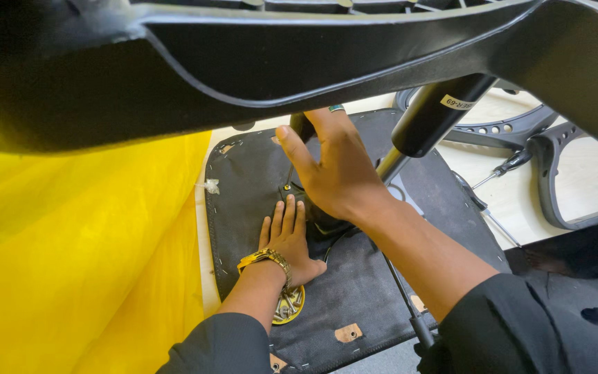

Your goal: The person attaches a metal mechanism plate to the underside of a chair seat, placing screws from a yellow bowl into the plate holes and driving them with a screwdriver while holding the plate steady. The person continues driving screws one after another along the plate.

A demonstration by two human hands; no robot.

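Counted two hands, one black fabric-covered seat base [354,291] lying underside up on the pale table [513,201], two screwdrivers [503,170] beside it, one black cylinder [437,114] rising from its middle. Left hand [286,239] lay flat, palm down, fingers together, pressed on the fabric just beside the central black mechanism [316,215]; gold wristwatch [266,258] on that wrist. Right hand [333,166] reached up, fingers spread, fingertips touching the dark curved plastic frame [243,69] overhead. Seat base looked stapled along its edges, with small tan patches. Yellow sheet [84,263] draped at left.
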